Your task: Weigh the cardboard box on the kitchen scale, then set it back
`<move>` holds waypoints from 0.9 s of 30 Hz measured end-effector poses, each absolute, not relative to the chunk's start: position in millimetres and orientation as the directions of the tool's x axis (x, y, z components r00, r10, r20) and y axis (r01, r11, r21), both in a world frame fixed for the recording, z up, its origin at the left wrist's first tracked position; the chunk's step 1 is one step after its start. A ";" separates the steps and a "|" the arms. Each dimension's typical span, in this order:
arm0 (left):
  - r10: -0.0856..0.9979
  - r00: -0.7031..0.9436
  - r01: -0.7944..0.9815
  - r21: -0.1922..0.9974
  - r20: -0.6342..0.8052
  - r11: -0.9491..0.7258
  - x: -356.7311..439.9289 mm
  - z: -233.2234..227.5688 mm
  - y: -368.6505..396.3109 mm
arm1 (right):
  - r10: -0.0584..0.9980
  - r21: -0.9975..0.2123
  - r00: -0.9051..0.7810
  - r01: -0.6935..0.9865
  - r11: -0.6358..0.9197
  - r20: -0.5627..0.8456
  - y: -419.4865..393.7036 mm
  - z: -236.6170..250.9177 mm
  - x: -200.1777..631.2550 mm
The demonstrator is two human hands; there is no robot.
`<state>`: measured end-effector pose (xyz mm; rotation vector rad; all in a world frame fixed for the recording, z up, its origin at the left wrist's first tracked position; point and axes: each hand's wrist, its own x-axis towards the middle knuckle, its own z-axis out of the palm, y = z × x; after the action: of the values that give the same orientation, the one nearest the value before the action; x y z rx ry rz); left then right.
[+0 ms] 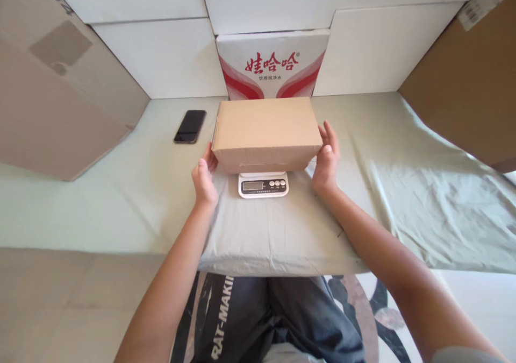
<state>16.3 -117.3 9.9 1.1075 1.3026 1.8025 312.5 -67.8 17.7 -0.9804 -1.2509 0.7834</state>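
Observation:
A closed brown cardboard box (268, 123) is over a small white kitchen scale (264, 185), covering its platform. Whether the box rests fully on the platform is hidden. The scale's front panel sticks out toward me, with a display that looks blank and round buttons. My left hand (205, 177) grips the box's left side near the front lower corner, its fingertips partly hidden behind the cardboard. On the opposite side, my right hand (327, 158) holds the right end with bent fingers, thumb toward the front corner. Between both palms the box stays roughly level.
A black smartphone (190, 126) lies left of the box on the pale green cloth (161, 191). Behind stands a white carton with red print (274, 64), against white panels. Large brown cartons flank the left (72, 99) and right (467, 83). The table edge runs before my lap.

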 end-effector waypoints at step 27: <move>0.844 -0.452 -0.065 0.933 0.288 -0.353 18.1 6.8 -127.0 | 0.904 -0.913 0.266 -0.146 0.382 0.336 -55.9 12.5 318.9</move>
<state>18.1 -127.0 6.8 1.0888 1.2356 1.8681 318.9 -55.9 12.5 -0.9034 -1.0524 0.8569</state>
